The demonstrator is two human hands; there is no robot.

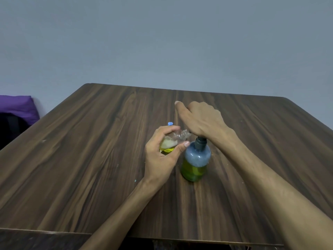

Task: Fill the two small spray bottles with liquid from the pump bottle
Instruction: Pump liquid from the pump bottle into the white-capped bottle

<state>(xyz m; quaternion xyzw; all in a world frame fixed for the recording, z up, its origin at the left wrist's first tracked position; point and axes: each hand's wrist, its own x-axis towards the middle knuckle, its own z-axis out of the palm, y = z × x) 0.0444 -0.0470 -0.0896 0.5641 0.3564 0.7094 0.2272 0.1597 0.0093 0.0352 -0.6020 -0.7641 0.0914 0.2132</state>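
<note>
Filling step in hand: left hand [162,156] is wrapped around a small clear bottle [173,140], tilted with its open neck pointed at the pump spout, partly filled with yellowish foamy liquid. Right hand [201,118] sits palm-down on top of the pump bottle [196,159], covering the pump head, fingers loosely curled; looks like pressing, though I can't tell how far down the plunger is. Pump bottle stands upright mid-desk [90,159], green liquid roughly half up. A blue tip [170,123] shows just behind the left hand, probably the second bottle or a cap, mostly hidden. Next move, by my read: more pumps with the neck kept right at the spout, then level the small bottle before it overflows. Foam will make the fill level hard to read.
</note>
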